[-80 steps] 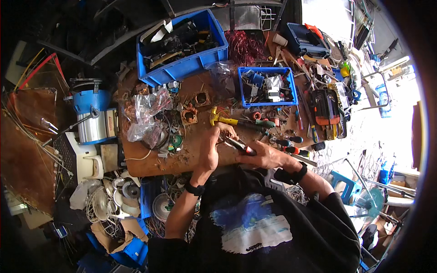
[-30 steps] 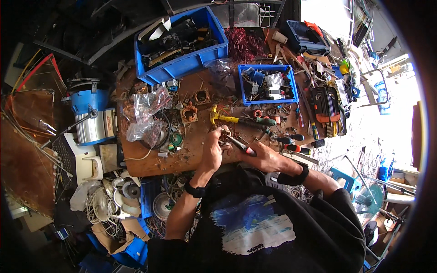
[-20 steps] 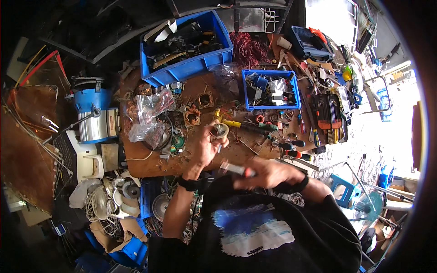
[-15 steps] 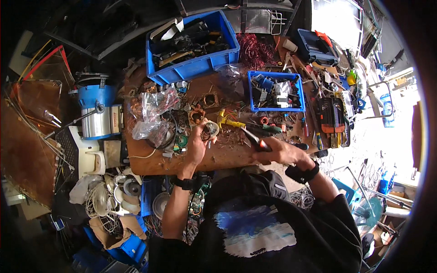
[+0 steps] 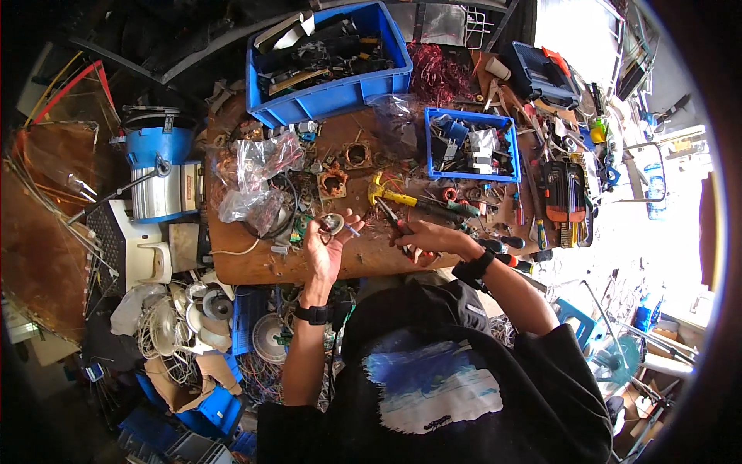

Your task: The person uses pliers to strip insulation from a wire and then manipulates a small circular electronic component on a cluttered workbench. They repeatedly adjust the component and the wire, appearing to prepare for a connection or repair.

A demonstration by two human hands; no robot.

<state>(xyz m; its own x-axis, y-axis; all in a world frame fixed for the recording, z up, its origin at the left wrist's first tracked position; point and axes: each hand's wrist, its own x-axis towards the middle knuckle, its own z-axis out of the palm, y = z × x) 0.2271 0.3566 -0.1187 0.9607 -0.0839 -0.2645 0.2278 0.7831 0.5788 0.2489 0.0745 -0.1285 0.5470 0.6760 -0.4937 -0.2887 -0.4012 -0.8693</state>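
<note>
My left hand (image 5: 323, 257) is palm up over the front of the workbench. It holds a round metal part (image 5: 331, 223), possibly a motor piece, against the palm, and a thin shaft (image 5: 354, 229) shows by the fingertips. My right hand (image 5: 434, 238) is closed round red-and-black-handled pliers (image 5: 399, 226), whose jaws point up and left. Just beyond the pliers lies a yellow hammer (image 5: 399, 199). A square frame with copper windings (image 5: 333, 183) rests on the bench beyond my left hand.
Clear plastic bags (image 5: 263, 166) and loose parts cover the bench's left side. At the back stand a large blue crate (image 5: 332, 100) and a smaller blue tray (image 5: 473, 176). A hex key set (image 5: 564, 193) and screwdrivers lie on the right. The wooden bench edge (image 5: 255, 271) runs before me.
My right hand has brought the pliers left, closer to my left hand. My left hand has turned palm up and shifted slightly left with the round part. The whole view has shifted a little.
</note>
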